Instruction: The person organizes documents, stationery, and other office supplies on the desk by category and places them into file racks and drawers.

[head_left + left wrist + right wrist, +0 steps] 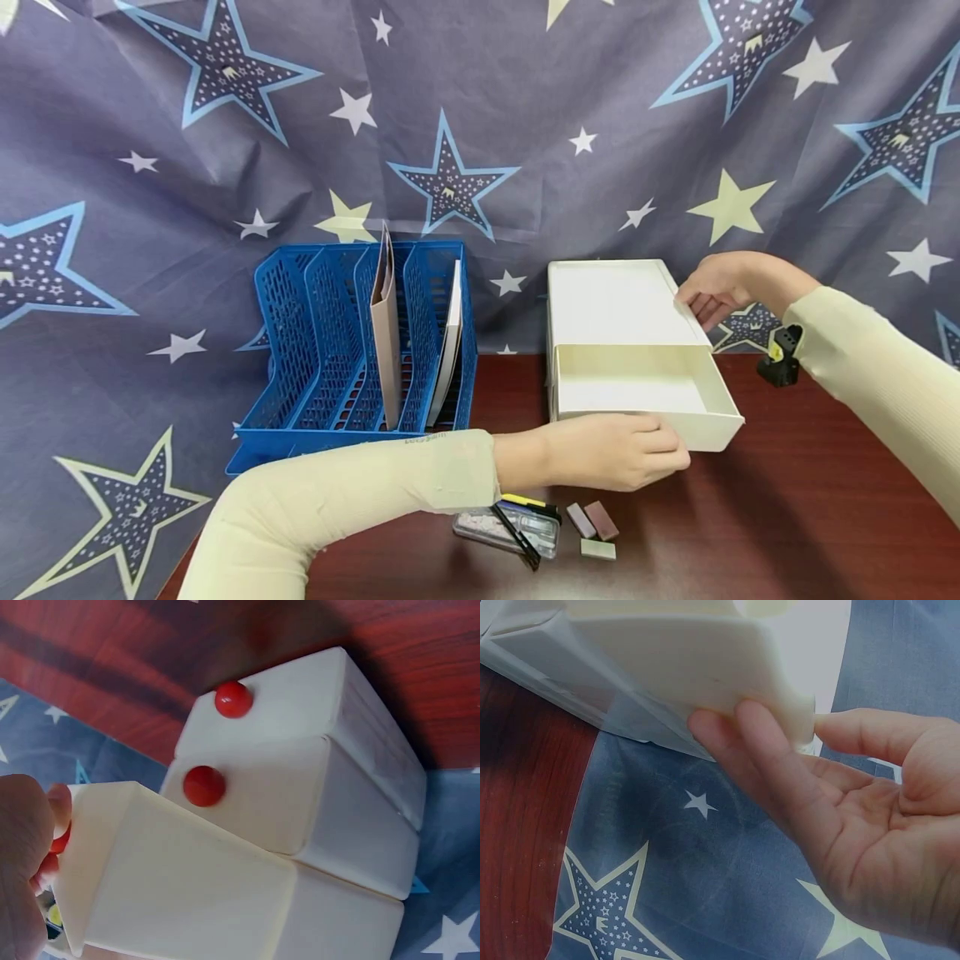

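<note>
Left wrist view: projecting drawer [187, 870] is pinched by its knob [61, 840] in left hand [21, 859]; cabinet [615, 304] behind is pressed by right hand [720, 283], fingers straight.

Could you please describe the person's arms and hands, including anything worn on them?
The left sleeve and right sleeve are long and pale cream, the left with small dark lettering, unreadable here, near its cuff. A small black device with a yellow part sits by the right wrist. On the left hand and right hand, no gloves or rings show.
</note>
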`<control>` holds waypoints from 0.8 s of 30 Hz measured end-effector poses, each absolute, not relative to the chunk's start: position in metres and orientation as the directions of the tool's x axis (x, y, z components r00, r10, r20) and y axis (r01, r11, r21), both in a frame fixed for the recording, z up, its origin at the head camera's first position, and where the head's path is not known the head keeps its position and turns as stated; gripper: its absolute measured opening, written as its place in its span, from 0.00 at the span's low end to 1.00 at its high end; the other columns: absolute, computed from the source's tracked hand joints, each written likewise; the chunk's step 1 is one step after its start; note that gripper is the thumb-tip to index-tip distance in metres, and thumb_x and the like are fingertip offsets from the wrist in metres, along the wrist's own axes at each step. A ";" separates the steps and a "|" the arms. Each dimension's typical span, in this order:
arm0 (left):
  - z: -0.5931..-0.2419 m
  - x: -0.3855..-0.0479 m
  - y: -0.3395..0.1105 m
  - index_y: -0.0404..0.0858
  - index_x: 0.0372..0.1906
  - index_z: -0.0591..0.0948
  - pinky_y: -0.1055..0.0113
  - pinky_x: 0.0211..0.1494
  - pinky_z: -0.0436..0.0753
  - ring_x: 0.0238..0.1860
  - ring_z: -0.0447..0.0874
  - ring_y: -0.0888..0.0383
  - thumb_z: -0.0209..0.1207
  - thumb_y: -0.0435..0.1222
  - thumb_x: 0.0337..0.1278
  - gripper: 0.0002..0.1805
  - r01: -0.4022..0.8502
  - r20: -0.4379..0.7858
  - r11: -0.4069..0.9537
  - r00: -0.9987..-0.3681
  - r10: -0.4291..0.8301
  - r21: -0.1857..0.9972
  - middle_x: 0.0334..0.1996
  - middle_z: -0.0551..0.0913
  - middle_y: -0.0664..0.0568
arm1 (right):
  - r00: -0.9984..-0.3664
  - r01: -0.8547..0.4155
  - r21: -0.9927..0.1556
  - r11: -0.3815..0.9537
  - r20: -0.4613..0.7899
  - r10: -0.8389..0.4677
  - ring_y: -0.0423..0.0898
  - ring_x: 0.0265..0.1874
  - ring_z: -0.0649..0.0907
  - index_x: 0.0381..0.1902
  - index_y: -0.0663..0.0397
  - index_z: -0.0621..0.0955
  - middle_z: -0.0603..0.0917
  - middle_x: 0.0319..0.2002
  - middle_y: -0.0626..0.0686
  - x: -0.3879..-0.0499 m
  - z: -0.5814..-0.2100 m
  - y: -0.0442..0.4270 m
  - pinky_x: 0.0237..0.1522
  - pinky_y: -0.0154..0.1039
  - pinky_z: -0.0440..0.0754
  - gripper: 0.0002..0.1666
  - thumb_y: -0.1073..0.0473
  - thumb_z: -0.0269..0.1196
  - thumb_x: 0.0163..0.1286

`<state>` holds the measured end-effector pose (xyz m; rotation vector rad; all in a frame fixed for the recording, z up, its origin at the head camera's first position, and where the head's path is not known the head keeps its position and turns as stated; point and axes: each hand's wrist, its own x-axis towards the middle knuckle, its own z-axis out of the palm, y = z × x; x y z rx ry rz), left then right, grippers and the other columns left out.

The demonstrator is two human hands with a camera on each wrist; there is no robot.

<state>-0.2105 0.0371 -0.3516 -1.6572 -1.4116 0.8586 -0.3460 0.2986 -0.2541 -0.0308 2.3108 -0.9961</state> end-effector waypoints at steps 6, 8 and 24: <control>-0.353 -0.201 0.036 0.45 0.61 0.78 0.69 0.56 0.71 0.55 0.73 0.62 0.27 0.31 0.80 0.28 0.450 0.002 -0.063 0.143 0.990 -0.891 0.57 0.76 0.61 | -0.808 0.214 -0.662 0.718 -0.533 -0.251 0.44 0.34 0.88 0.55 0.81 0.72 0.87 0.33 0.52 -0.346 -0.254 0.298 0.45 0.42 0.88 0.24 0.62 0.56 0.72; -0.354 -0.199 0.036 0.45 0.62 0.78 0.70 0.56 0.71 0.55 0.74 0.62 0.27 0.31 0.80 0.28 0.452 0.004 -0.061 0.143 0.990 -0.890 0.57 0.76 0.61 | -0.808 0.213 -0.661 0.719 -0.533 -0.251 0.44 0.34 0.88 0.56 0.82 0.71 0.87 0.33 0.52 -0.346 -0.253 0.298 0.45 0.42 0.88 0.24 0.62 0.55 0.73; -0.357 -0.186 0.037 0.46 0.57 0.80 0.70 0.56 0.72 0.54 0.74 0.62 0.28 0.33 0.81 0.27 0.444 0.021 -0.051 0.155 0.988 -0.895 0.54 0.76 0.62 | -0.812 0.213 -0.657 0.723 -0.531 -0.242 0.44 0.34 0.88 0.58 0.83 0.69 0.87 0.34 0.53 -0.344 -0.253 0.297 0.45 0.43 0.89 0.26 0.62 0.53 0.75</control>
